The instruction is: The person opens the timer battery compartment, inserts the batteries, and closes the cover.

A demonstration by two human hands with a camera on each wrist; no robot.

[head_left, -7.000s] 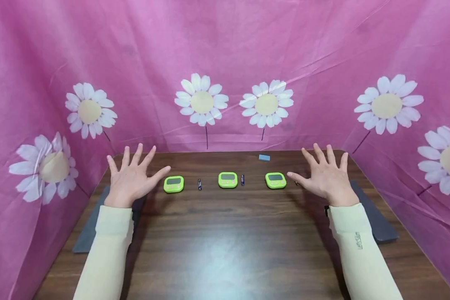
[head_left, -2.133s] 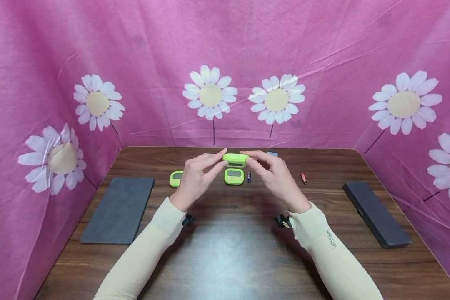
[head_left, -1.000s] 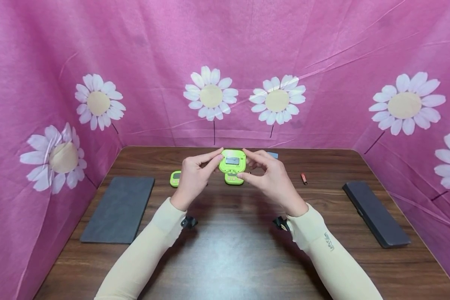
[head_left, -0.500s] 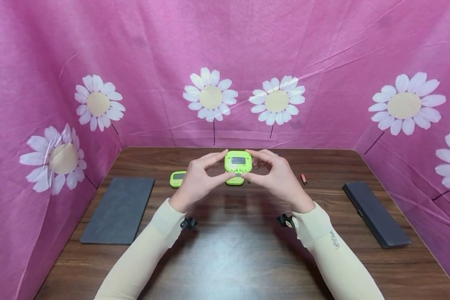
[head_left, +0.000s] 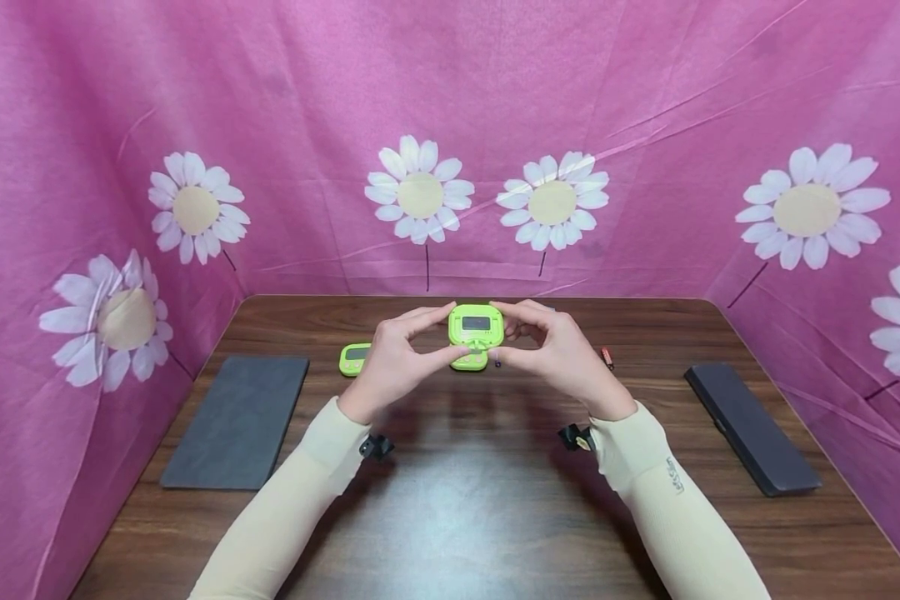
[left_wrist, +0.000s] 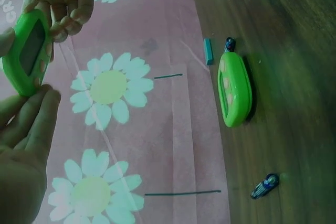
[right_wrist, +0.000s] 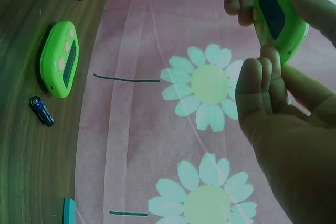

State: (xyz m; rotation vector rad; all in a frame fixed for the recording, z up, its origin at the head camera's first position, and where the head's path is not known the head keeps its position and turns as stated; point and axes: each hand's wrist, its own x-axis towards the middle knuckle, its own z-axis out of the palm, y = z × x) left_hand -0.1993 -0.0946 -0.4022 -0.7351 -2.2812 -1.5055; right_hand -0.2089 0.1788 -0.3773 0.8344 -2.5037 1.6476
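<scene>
A green digital timer is held up above the far part of the table. Its back, with a dark rectangular panel, faces the head camera; the wrist views show its screen side. My left hand pinches its left side between thumb and fingers. On the other side, my right hand grips the right edge the same way. A second timer lies on the table, partly hidden beneath the held one. Farther left is a third timer, partly covered by my left hand.
Dark blue batteries lie near the timers, and a red battery lies right of my right hand. A blue block sits near the far edge. Grey mat at left, dark case at right; pink curtain behind.
Both hands were spread flat over the table at first. The rightmost timer was lifted between them, then turned from edge-on to back-facing. Over the last half second almost nothing moved.
</scene>
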